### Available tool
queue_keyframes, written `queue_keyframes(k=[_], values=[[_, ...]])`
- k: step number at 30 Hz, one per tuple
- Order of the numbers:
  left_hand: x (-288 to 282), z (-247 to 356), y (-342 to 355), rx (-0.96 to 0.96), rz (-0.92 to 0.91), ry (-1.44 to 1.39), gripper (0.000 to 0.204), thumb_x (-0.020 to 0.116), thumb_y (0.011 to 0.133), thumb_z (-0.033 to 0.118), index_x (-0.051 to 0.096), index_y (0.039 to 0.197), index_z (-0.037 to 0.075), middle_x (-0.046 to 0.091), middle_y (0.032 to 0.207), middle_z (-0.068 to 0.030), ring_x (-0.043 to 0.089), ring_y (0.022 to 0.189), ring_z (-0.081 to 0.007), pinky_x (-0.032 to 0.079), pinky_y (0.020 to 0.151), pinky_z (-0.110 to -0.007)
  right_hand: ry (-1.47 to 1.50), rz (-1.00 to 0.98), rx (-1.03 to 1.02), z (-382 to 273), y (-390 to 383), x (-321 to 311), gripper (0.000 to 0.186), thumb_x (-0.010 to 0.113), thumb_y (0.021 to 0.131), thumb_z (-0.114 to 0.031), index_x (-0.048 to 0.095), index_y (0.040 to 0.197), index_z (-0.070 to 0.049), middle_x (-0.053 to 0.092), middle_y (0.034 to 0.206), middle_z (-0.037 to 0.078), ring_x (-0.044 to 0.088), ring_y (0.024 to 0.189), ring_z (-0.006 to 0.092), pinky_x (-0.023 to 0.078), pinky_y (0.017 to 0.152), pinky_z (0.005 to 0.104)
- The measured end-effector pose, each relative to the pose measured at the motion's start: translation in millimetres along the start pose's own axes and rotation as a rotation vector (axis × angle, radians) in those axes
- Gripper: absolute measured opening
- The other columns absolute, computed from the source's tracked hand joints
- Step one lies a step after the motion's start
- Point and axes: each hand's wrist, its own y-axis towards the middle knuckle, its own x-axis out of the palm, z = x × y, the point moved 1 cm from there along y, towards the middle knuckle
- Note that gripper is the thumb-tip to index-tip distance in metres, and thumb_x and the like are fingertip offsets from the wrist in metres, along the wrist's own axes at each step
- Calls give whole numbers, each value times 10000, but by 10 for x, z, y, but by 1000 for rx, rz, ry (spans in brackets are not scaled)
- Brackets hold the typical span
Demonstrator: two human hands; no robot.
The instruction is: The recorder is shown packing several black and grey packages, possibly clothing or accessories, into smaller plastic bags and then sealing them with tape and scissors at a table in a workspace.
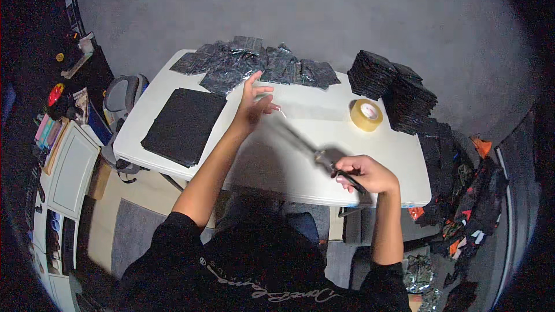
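My right hand (369, 174) is closed round the black handles of a pair of scissors (326, 160) over the near right part of the white table (393, 167). Their long blades point up and left toward my other hand and are smeared by motion. My left hand (253, 107) is raised over the middle of the table with its fingers spread. A small pale streak shows by its fingertips, too small to name. Beyond that hand lie several black packets in shiny clear plastic (222, 72). To its left is a flat stack of black folded pieces (185, 124).
A roll of yellowish clear tape (373, 124) lies on the table's right side. Tall stacks of black folded pieces (407, 101) stand at the right edge. A heap of dark and orange cloth (471, 196) lies to the right. At the left are a grey chair (122, 95) and a white cabinet (72, 167).
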Motion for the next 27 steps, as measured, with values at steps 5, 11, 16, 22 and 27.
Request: queue_keyframes(k=[5,11,16,22,27], values=[[153,161,3,-15,26,-1,750,609,936,84,183,1546,180,556,1226,-148,710,808,-230,532,692,-307,641,258,-197,140,-79,517,405,478,1058,-394,588,1089,-5,609,725,50,582,601,151,474,583,279],[180,228,22,10,-14,36,728,568,945,6,170,1531,173,571,1261,-130,716,799,-237,539,652,-304,645,232,-58,315,-11,1029,634,363,1027,-607,580,1054,-12,601,714,65,613,628,176,460,544,267],[250,330,-78,11,-19,-14,764,632,913,78,199,1531,195,523,1248,-151,712,827,-240,529,688,-314,559,263,-3,473,193,1254,502,389,1061,-500,516,891,-45,485,643,18,531,583,146,441,552,270],[343,433,-146,-75,4,-29,726,594,933,22,200,1524,172,574,1221,-127,720,839,-267,558,712,-363,533,347,79,276,403,1149,470,400,1059,-498,542,884,-86,439,618,-20,422,547,109,359,531,267],[356,482,-159,-85,-2,-34,762,626,920,53,186,1526,194,495,1249,-163,711,824,-250,541,685,-329,478,333,49,306,558,1042,509,391,1064,-502,568,857,-72,505,614,3,453,536,122,343,515,265]])
